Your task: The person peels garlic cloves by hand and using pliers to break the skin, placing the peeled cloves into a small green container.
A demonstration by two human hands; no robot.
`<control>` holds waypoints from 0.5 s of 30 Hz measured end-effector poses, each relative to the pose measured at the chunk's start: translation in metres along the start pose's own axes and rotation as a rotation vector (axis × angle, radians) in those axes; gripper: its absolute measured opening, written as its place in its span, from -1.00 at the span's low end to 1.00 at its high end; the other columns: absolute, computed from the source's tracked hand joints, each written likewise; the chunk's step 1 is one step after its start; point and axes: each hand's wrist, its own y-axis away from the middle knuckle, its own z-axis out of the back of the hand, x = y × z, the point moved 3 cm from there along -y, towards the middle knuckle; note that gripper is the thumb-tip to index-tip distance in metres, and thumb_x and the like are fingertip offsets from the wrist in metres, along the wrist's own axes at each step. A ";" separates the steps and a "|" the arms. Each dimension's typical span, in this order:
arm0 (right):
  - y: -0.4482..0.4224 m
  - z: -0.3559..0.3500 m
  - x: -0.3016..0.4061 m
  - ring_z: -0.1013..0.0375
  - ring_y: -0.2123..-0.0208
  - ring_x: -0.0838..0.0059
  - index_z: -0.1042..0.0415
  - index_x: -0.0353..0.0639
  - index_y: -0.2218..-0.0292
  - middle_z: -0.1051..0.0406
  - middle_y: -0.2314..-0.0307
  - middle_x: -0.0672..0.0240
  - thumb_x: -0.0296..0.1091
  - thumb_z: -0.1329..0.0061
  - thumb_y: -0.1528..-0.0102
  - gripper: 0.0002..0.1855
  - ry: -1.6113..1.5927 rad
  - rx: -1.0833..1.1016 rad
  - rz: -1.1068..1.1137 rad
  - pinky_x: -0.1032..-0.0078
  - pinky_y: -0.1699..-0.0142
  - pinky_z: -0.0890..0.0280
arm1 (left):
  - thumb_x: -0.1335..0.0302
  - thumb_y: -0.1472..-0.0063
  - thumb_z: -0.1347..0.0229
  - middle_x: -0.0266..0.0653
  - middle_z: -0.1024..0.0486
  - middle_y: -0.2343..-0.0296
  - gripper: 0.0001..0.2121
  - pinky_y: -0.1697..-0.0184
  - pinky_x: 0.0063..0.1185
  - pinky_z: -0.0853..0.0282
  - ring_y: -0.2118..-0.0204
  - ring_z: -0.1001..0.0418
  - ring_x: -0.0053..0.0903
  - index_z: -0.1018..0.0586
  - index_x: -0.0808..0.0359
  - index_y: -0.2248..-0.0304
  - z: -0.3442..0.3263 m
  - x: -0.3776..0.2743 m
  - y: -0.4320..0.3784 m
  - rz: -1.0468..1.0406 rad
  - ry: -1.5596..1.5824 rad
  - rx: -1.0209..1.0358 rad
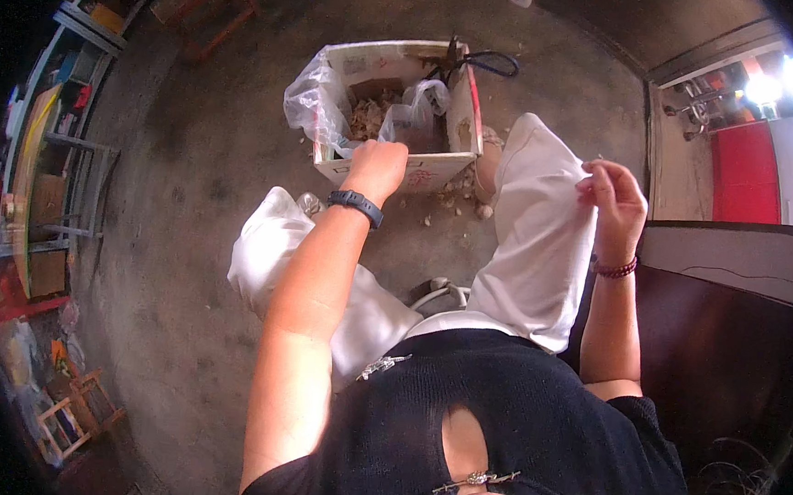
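My left hand, with a dark wristband, hovers at the near rim of an open printed carton on the floor. Its fingers are curled under and hidden, so what they hold cannot be seen. Inside the carton lie a clear plastic bag and pale brown, flaky scraps. More clear plastic drapes over the left rim. By my right knee, my right hand is raised with bent fingers and the thumb near the index finger. A tiny pale bit may be at the fingertips; it is too small to tell.
A dark tool with a looped handle sticks out at the carton's far right corner. Pale flakes litter the concrete floor. Metal shelving lines the left, a wooden stool stands far left, and a doorway opens at right.
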 end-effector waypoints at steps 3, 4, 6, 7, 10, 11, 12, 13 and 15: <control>-0.008 -0.006 0.000 -0.42 0.49 0.69 -0.42 -0.32 0.33 -0.45 0.43 0.32 -0.47 0.15 -0.14 -0.86 0.003 -0.002 -0.036 0.78 0.45 -0.30 | 0.51 -0.07 0.13 0.05 -0.49 0.45 -0.83 0.24 -0.25 -0.34 0.28 -0.42 -0.05 -0.50 0.37 0.45 -0.004 -0.002 0.005 -0.010 -0.007 -0.024; -0.011 -0.006 -0.004 -0.42 0.49 0.69 -0.42 -0.33 0.33 -0.45 0.44 0.32 -0.47 0.15 -0.14 -0.86 -0.009 -0.005 -0.043 0.79 0.45 -0.30 | 0.51 -0.07 0.13 0.05 -0.49 0.45 -0.83 0.24 -0.25 -0.34 0.29 -0.43 -0.05 -0.49 0.37 0.45 -0.004 -0.003 0.005 -0.008 -0.008 -0.024; -0.014 -0.003 -0.014 -0.40 0.51 0.71 -0.42 -0.33 0.33 -0.45 0.45 0.33 -0.45 0.13 -0.13 -0.86 -0.043 -0.025 -0.060 0.80 0.45 -0.27 | 0.52 -0.07 0.13 0.05 -0.49 0.45 -0.83 0.25 -0.25 -0.34 0.30 -0.43 -0.05 -0.49 0.38 0.45 -0.004 -0.005 0.006 -0.007 -0.014 -0.026; -0.015 -0.001 -0.019 -0.40 0.51 0.72 -0.42 -0.33 0.33 -0.45 0.45 0.33 -0.44 0.13 -0.13 -0.85 -0.052 -0.033 -0.082 0.80 0.45 -0.27 | 0.52 -0.07 0.13 0.06 -0.49 0.45 -0.83 0.25 -0.25 -0.34 0.30 -0.43 -0.05 -0.49 0.38 0.45 -0.004 -0.005 0.006 -0.004 -0.017 -0.030; -0.016 0.003 -0.027 -0.38 0.52 0.71 -0.43 -0.33 0.34 -0.45 0.47 0.32 -0.43 0.10 -0.12 -0.86 -0.125 -0.102 -0.164 0.79 0.45 -0.25 | 0.53 -0.06 0.12 0.06 -0.49 0.44 -0.84 0.23 -0.26 -0.34 0.31 -0.44 -0.05 -0.49 0.38 0.45 0.001 -0.005 0.004 0.005 -0.017 -0.037; -0.015 0.007 -0.034 -0.38 0.52 0.70 -0.42 -0.32 0.33 -0.45 0.46 0.31 -0.43 0.10 -0.11 -0.86 -0.164 -0.125 -0.184 0.78 0.44 -0.25 | 0.53 -0.06 0.11 0.06 -0.49 0.44 -0.84 0.23 -0.26 -0.35 0.30 -0.44 -0.05 -0.50 0.38 0.44 -0.002 -0.003 0.004 0.002 -0.018 -0.021; -0.017 0.014 -0.041 -0.38 0.51 0.69 -0.42 -0.32 0.33 -0.45 0.46 0.30 -0.43 0.10 -0.11 -0.86 -0.200 -0.142 -0.193 0.78 0.44 -0.26 | 0.53 -0.05 0.11 0.06 -0.49 0.44 -0.84 0.23 -0.27 -0.35 0.30 -0.44 -0.05 -0.50 0.38 0.44 -0.004 0.000 0.003 0.001 -0.013 -0.017; -0.021 0.022 -0.045 -0.39 0.50 0.68 -0.42 -0.32 0.33 -0.45 0.45 0.30 -0.43 0.09 -0.11 -0.86 -0.239 -0.155 -0.190 0.77 0.44 -0.26 | 0.53 -0.05 0.10 0.06 -0.49 0.44 -0.84 0.23 -0.27 -0.35 0.30 -0.45 -0.05 -0.50 0.38 0.43 0.000 0.001 0.002 0.003 -0.011 -0.024; -0.017 0.038 -0.048 -0.39 0.48 0.65 -0.41 -0.32 0.30 -0.45 0.43 0.27 -0.43 0.09 -0.11 -0.85 -0.341 -0.154 -0.236 0.78 0.44 -0.27 | 0.53 -0.06 0.09 0.04 -0.50 0.43 -0.84 0.23 -0.29 -0.37 0.29 -0.46 -0.08 -0.52 0.37 0.42 0.001 -0.003 0.001 0.009 -0.029 0.003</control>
